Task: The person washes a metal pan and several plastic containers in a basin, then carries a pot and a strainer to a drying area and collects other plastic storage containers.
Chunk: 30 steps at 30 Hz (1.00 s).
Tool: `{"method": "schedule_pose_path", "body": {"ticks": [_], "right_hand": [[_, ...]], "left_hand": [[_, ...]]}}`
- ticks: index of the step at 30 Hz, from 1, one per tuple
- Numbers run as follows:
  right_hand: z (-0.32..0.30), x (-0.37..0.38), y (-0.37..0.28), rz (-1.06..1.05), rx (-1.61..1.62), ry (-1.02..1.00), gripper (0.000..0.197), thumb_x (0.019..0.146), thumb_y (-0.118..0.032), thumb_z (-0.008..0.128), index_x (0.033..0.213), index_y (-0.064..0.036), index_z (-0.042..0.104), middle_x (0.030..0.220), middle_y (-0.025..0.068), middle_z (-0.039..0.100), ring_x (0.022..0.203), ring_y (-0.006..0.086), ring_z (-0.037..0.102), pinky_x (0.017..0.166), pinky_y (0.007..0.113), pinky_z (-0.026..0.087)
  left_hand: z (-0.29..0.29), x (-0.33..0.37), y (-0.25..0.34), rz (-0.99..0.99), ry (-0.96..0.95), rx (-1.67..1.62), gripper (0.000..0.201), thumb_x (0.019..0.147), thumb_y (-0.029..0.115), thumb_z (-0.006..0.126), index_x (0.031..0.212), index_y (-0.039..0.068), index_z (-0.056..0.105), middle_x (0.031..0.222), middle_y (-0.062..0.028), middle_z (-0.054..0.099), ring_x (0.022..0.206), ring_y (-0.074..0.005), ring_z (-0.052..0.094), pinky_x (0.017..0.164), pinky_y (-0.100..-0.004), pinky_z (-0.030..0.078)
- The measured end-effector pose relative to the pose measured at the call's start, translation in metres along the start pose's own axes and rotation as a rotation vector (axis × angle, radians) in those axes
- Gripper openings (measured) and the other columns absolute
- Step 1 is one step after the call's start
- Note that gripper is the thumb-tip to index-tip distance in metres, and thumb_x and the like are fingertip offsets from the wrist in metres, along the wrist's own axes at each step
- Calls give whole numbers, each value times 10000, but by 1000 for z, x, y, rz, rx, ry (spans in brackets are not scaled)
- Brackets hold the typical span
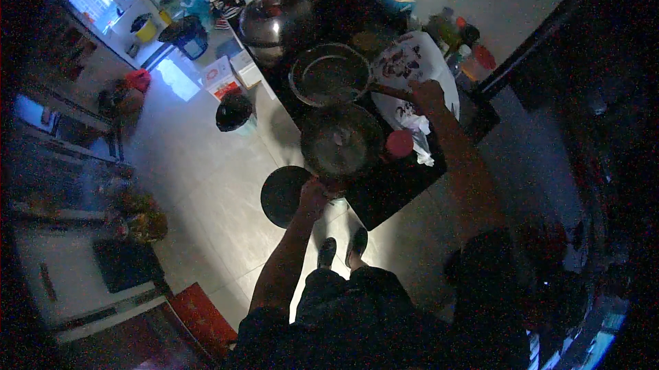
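Observation:
A dark round frying pan (329,75) with a pale rim lies over the black counter, its long handle pointing right. My right hand (427,95) is closed around the end of that handle. Nearer to me is a second dark round pan (341,140), its far rim next to the first pan. My left hand (314,195) is closed at its near edge, where the handle appears to be; the fingers partly hide it. Beside the right forearm lies a white sheet or tray (439,61) with dark pieces on it. Crumpled white tissue (416,123) lies beside it.
A red-lidded jar (399,143) stands right of the near pan. A domed metal pot (266,20) stands farther back, with bottles (463,51) at the right wall. Left of the counter are a black-lined bin (235,112) and a black round top (283,197).

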State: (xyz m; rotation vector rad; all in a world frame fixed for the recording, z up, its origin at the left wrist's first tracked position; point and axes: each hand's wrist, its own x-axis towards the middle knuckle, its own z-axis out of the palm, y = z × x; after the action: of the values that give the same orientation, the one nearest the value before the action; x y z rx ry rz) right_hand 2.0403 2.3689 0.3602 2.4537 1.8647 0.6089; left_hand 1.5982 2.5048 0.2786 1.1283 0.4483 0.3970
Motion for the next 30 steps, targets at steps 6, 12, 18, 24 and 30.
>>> {"method": "schedule_pose_path", "body": {"ticks": [6,12,18,24,30], "right_hand": [[10,-3,-21,392,332,-8,237,956,-194,573,1154,-82,636,780,135,668,609,285,637,576,412,543],[83,-12,-35,327,505,324,483,811,-460,732,1069,-55,684,727,139,653,640,316,630,578,481,482],[130,-107,103,-45,-273,319,306,908,-344,653,773,-70,668,657,116,611,594,294,603,541,446,463],[102,-82,-57,373,307,214,234,936,-286,611,890,-58,644,693,116,621,590,278,603,549,427,492],[38,-300,-173,836,248,227,193,965,-227,569,1008,-46,620,728,115,632,586,261,604,558,408,521]], "left_hand": [[-6,9,-18,-195,-55,-312,382,990,273,541,1208,-27,632,1124,-155,700,950,-273,704,780,-391,614],[-12,2,-10,-277,28,-301,443,988,328,558,1208,-49,629,1130,-189,697,998,-310,705,872,-449,595],[59,22,-6,-334,-150,-529,470,1005,404,489,1242,13,596,1140,-191,691,998,-337,699,911,-498,568],[-36,-54,-14,-305,97,332,473,1031,445,421,1213,58,623,1233,-154,662,1137,-379,632,897,-549,545],[-73,-101,-55,-241,-162,197,292,954,299,595,1072,37,650,1059,-142,676,945,-285,667,733,-443,596]]}}
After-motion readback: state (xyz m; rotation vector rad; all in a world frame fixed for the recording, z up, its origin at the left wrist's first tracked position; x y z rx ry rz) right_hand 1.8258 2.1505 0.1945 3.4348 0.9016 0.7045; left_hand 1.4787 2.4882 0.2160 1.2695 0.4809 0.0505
